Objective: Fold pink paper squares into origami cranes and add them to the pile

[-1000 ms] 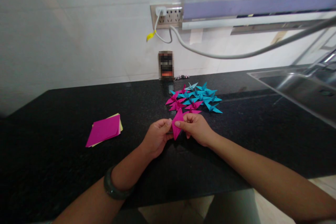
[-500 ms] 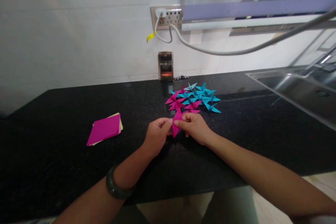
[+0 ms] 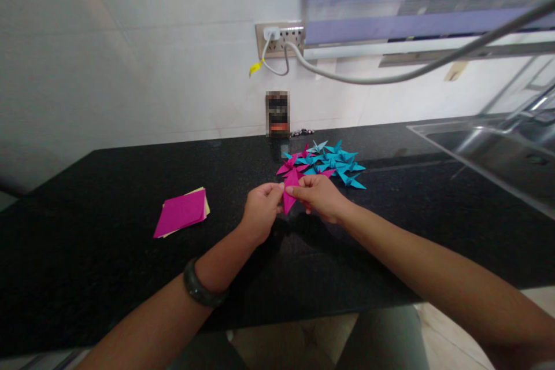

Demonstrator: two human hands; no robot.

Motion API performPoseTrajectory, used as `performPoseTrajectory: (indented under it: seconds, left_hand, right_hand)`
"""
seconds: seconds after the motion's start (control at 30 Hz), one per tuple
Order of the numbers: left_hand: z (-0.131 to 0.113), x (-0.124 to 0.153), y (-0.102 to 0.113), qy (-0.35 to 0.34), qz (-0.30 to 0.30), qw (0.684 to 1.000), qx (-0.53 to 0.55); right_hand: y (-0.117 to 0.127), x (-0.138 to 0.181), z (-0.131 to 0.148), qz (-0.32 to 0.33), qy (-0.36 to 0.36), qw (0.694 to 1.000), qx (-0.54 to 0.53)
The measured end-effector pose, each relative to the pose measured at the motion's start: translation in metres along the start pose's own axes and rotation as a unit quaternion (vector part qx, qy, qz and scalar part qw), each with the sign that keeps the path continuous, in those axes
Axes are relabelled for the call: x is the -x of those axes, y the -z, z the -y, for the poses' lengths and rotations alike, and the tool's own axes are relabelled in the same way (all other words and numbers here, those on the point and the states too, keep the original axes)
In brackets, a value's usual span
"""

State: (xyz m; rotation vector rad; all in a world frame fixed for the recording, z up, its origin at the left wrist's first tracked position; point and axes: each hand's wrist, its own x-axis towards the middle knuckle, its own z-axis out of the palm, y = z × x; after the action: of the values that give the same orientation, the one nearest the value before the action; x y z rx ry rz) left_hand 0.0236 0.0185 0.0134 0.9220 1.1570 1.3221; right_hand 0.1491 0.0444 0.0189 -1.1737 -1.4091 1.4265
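Magenta folded paper [image 3: 289, 198] pinched between left hand [image 3: 259, 211] and right hand [image 3: 319, 199].

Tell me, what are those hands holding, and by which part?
A folded magenta paper piece, pinched from both sides: the left hand on its left edge, the right hand on its right edge, its lower tip free.

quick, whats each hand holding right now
left hand: closed, pinching the folded magenta paper
right hand: closed, pinching the same paper from the other side
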Motion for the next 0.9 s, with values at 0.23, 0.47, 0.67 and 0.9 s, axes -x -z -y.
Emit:
performPoseTrajectory:
  seconds: [0.23,0.47,0.67,0.9]
  left_hand:
    - [-0.001,-0.013,0.009,0.058,0.049,0.989,0.125]
    - [0.005,-0.009,0.011,0.043,0.069,0.994,0.078]
    - [0.010,-0.003,0.006,-0.030,-0.005,0.999,-0.040]
    - [0.017,-0.005,0.016,-0.096,-0.005,0.981,-0.170]
  right_hand:
    - [-0.006,-0.011,0.002,0.019,0.019,0.998,-0.061]
    - [-0.001,-0.008,-0.006,0.028,0.024,0.998,-0.043]
    - [0.000,-0.003,-0.011,0.009,0.024,1.000,0.005]
    - [-0.003,-0.001,-0.012,0.011,0.019,1.000,0.003]
